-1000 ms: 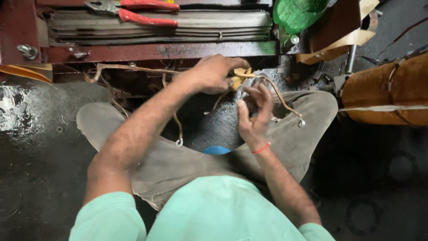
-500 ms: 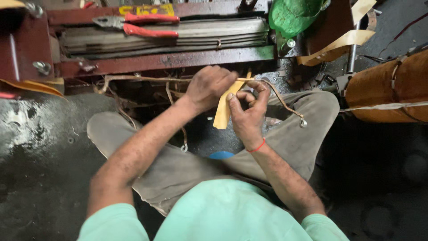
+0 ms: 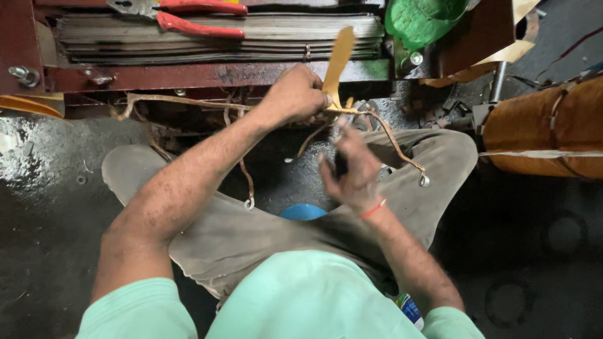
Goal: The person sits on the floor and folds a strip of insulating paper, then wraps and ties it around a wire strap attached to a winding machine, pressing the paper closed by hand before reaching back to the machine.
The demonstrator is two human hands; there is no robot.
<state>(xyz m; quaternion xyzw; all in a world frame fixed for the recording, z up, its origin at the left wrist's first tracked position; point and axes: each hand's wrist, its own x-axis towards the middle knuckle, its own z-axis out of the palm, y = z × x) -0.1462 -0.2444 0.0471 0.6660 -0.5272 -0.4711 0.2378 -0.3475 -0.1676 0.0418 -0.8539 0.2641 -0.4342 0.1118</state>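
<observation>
Left hand (image 3: 296,95): clenched around the lower end of a yellow-tan strip of insulating paper (image 3: 339,59), which stands upright and slightly tilted above the fist, in front of the stacked grey metal laminations (image 3: 207,39) of a red-framed core (image 3: 188,75).

Right hand (image 3: 353,171): blurred, just below and beside the left hand; its fingers curl around something dark, but what it grips cannot be told.

Tan sleeved wire leads (image 3: 392,141): run from the left hand's grip down across the person's lap; one ends in a small metal ring lug (image 3: 424,181) over the right knee, another in a ring lug (image 3: 249,203) hanging between the legs.

Red-handled pliers (image 3: 188,16): lying flat on top of the laminations, well apart from both hands.

Green plastic container (image 3: 424,22): at the far right end of the core, open side toward the camera; its contents cannot be made out.

Orange-brown wound coil (image 3: 546,129): lying on the dark floor (image 3: 38,188) at the right edge, banded with a pale tape strip.

Blue round object (image 3: 303,211): partly hidden in the person's lap.

Bolt with nut (image 3: 24,75): on the left end of the red frame.
</observation>
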